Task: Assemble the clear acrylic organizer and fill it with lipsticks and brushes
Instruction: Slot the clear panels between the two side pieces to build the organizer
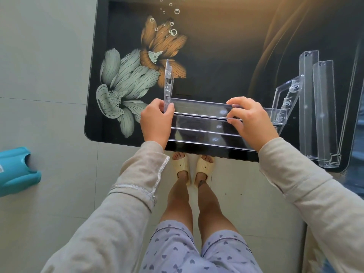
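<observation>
A partly built clear acrylic organizer (204,123) stands near the front edge of the black table, with several long trough shelves stepped between two side panels. My left hand (155,123) pinches the upright left side panel (167,85) where the top shelf meets it. My right hand (250,119) grips that top shelf (199,107) from above, fingers curled over its rims. The right side panel (285,103) leans outward. Two loose clear troughs (323,115) lie at the right. No lipsticks or brushes are in view.
The black glass table (216,56) carries a printed flower pattern and ends just in front of my feet. A turquoise plastic object (17,172) sits on the tiled floor at the left.
</observation>
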Available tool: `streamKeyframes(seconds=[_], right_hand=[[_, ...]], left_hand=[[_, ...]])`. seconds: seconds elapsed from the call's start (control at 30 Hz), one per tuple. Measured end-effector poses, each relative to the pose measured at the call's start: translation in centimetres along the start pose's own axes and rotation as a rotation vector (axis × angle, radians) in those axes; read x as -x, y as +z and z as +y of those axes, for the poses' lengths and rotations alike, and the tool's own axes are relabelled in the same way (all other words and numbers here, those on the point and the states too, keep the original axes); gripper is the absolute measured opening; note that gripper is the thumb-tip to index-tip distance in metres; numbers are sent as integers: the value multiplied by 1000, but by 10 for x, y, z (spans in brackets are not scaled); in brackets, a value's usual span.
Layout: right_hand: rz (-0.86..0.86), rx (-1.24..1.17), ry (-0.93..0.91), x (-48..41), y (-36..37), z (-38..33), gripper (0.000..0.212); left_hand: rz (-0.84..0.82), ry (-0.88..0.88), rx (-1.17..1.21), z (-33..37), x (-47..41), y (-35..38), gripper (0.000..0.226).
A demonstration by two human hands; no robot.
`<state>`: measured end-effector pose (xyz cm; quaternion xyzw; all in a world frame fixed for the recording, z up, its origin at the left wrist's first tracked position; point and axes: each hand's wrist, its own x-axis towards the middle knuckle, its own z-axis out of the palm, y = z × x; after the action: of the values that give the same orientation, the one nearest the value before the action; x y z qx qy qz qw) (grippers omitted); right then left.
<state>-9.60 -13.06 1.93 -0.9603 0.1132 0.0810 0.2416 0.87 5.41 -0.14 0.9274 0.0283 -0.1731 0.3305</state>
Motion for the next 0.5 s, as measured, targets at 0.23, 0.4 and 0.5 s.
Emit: streamKeyframes(seconds=[0.23, 0.4, 0.5], right_hand=[[132, -32, 73, 14, 1, -5, 8], [621, -289, 448, 49, -3, 0, 18], [715, -560, 833, 56, -9, 18, 27]], left_hand=[[37, 19, -122, 2, -5, 7, 24], [42, 40, -141, 1, -5, 8, 24], [44, 52, -151, 1, -4, 9, 25]])
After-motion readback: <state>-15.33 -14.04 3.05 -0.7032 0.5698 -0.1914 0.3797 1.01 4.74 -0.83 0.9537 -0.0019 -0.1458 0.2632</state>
